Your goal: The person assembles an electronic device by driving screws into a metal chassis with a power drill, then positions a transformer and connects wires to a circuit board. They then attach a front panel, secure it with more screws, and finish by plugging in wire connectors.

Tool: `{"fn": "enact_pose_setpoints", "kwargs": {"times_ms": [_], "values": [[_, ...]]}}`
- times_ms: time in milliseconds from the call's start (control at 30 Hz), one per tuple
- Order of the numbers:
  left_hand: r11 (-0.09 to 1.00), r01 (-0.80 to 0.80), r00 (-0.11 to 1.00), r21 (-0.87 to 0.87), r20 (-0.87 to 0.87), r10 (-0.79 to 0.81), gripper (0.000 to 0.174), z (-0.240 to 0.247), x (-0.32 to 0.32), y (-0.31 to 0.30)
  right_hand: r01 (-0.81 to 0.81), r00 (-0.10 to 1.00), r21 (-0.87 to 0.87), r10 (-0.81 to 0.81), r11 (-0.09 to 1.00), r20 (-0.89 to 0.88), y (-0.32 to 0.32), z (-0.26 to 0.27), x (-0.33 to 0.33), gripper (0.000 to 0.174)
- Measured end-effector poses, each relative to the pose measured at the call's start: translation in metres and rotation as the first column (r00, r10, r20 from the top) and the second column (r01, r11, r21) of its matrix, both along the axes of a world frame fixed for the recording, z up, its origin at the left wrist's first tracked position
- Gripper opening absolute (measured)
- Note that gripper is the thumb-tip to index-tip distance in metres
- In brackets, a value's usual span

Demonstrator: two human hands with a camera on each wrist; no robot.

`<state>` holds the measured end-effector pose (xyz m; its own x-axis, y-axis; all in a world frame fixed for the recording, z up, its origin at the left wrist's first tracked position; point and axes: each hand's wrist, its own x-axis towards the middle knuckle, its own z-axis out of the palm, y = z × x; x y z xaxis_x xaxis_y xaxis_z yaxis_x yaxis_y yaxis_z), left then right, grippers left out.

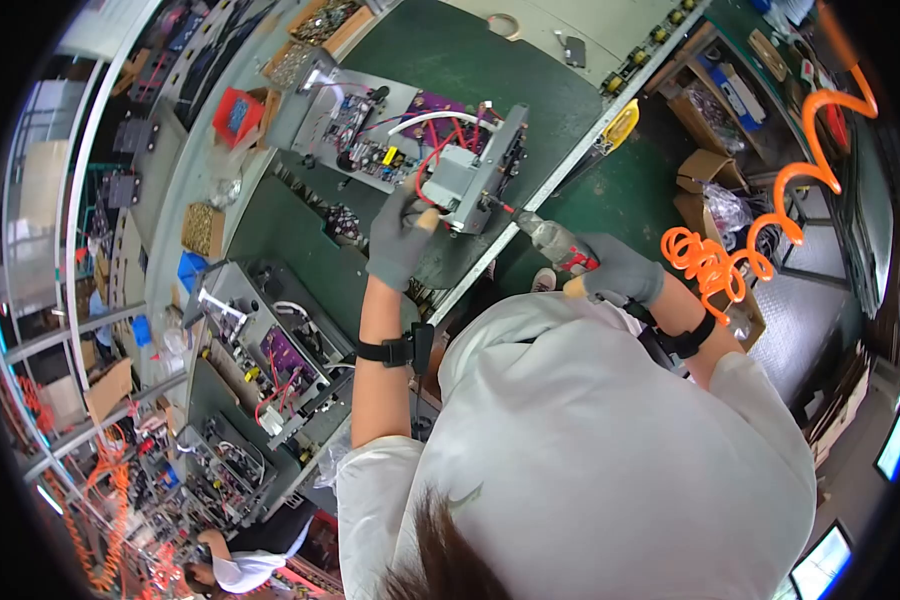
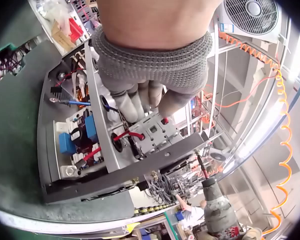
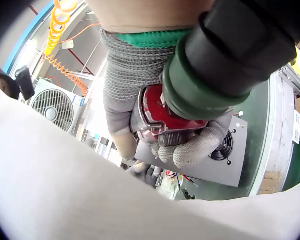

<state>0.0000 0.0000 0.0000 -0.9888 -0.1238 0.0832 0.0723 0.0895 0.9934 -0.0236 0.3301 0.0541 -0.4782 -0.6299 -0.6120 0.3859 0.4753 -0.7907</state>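
Note:
My gloved left hand (image 1: 400, 242) is at the near corner of an open metal chassis (image 1: 315, 135) on the green bench. In the left wrist view its fingers hold a grey terminal block (image 2: 157, 135) behind the chassis's upright panel (image 2: 135, 167), with red wires running into the block. My gloved right hand (image 1: 622, 270) grips a red and grey power screwdriver (image 1: 558, 243). Its bit (image 1: 503, 207) points at the outer face of that panel. The right wrist view shows gloved fingers (image 3: 190, 150) curled round the tool's red body.
More open chassis (image 1: 270, 345) stand along the bench at left. A red bin (image 1: 237, 115) and boxes of small parts line the back. An orange coiled hose (image 1: 795, 190) hangs at right, near cardboard boxes (image 1: 705, 170). Another person (image 1: 240, 570) is at lower left.

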Motion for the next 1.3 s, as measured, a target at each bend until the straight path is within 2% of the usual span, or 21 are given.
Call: {"fn": "enact_pose_setpoints", "kwargs": {"times_ms": [67,200,233,300,367,433,467,500,533,567,600,700,733,767,833,967,1033,1133,1167,1233,1300], "values": [[0.981,0.055,0.971,-0.187,0.239,-0.009,0.049,0.017,-0.007,0.017,0.063,0.997,-0.065,-0.060,0.996,0.038,0.014,-0.007,-0.003,0.041],[0.994,0.020,0.950,-0.108,0.311,0.015,0.043,0.025,-0.009,0.003,0.072,0.997,-0.092,-0.074,0.993,-0.008,-0.005,-0.002,0.004,0.044],[0.995,-0.008,0.948,-0.101,0.315,0.039,0.043,0.030,-0.008,0.003,0.105,0.994,-0.092,-0.101,0.990,0.049,-0.008,0.005,0.003,0.044],[0.998,-0.040,0.924,0.050,0.381,0.018,0.040,0.037,-0.005,0.008,0.121,0.988,-0.080,-0.112,0.989,0.104,-0.011,0.011,0.005,0.044],[0.990,-0.110,0.950,0.087,0.301,0.080,0.038,0.027,0.000,0.019,0.139,0.986,-0.034,-0.135,0.990,0.102,-0.010,0.014,0.003,0.043],[0.937,-0.347,0.835,-0.043,0.440,0.330,0.033,0.012,0.004,0.030,0.114,0.993,-0.046,-0.113,0.992,0.031,-0.005,0.000,-0.001,0.042],[0.934,-0.358,0.779,0.016,0.557,0.289,0.035,-0.008,0.008,0.027,0.097,0.995,-0.059,-0.098,0.994,-0.026,-0.002,-0.005,0.000,0.040],[0.934,-0.356,0.780,0.023,0.558,0.284,0.035,-0.008,0.005,0.028,0.098,0.995,-0.053,-0.100,0.994,-0.028,-0.002,-0.001,0.000,0.040],[0.871,-0.432,0.707,0.233,0.687,0.166,0.037,-0.008,0.002,0.028,0.097,0.995,-0.024,-0.096,0.995,0.011,-0.004,0.005,0.001,0.041],[0.749,-0.520,0.633,0.410,0.774,0.016,0.040,-0.009,-0.001,0.029,0.091,0.995,0.006,-0.092,0.996,0.049,-0.006,0.008,0.002,0.041],[0.696,-0.535,0.646,0.478,0.763,-0.028,0.046,-0.009,-0.005,0.028,0.089,0.995,0.012,-0.089,0.996,0.048,-0.007,0.009,0.002,0.041],[0.613,-0.564,0.652,0.553,0.754,-0.081,0.044,-0.002,-0.013,0.027,0.084,0.996,0.027,-0.084,0.996,0.008,-0.008,0.013,0.002,0.040],[0.528,-0.572,0.692,0.627,0.715,-0.099,0.037,0.001,-0.013,0.029,0.093,0.996,0.018,-0.093,0.996,0.016,-0.009,0.012,0.001,0.040],[0.527,-0.571,0.692,0.629,0.714,-0.102,0.037,0.000,-0.013,0.031,0.103,0.994,0.009,-0.104,0.995,0.026,-0.008,0.011,0.002,0.039],[0.370,-0.649,0.679,0.665,0.725,-0.115,0.030,-0.004,-0.016,0.032,0.103,0.995,0.009,-0.103,0.995,0.011,-0.006,0.006,0.000,0.039],[0.374,-0.528,0.765,0.763,0.618,-0.182,0.027,-0.017,-0.017,0.027,0.144,0.987,-0.006,-0.144,0.990,0.066,-0.008,0.015,-0.001,0.037],[0.504,-0.466,0.799,0.727,0.590,-0.112,0.043,-0.012,-0.020,0.028,0.145,0.988,-0.005,-0.144,0.989,0.057,-0.007,0.012,-0.002,0.036],[0.499,-0.585,0.682,0.639,0.721,-0.125,0.060,0.011,-0.028,0.031,0.157,0.987,0.005,-0.158,0.988,0.029,-0.004,0.011,0.001,0.036],[0.508,-0.575,0.682,0.641,0.719,-0.135,0.060,0.011,-0.029,0.033,0.164,0.986,0.012,-0.164,0.986,0.012,-0.005,0.011,0.002,0.037],[0.672,-0.483,0.710,0.562,0.700,-0.076,0.069,0.011,-0.028,0.039,0.203,0.979,0.009,-0.203,0.979,0.033,-0.007,0.009,0.006,0.037],[0.696,-0.449,0.724,0.560,0.685,-0.084,0.063,0.001,-0.025,0.039,0.249,0.967,-0.001,-0.248,0.969,0.053,-0.008,0.007,0.008,0.038]]}}
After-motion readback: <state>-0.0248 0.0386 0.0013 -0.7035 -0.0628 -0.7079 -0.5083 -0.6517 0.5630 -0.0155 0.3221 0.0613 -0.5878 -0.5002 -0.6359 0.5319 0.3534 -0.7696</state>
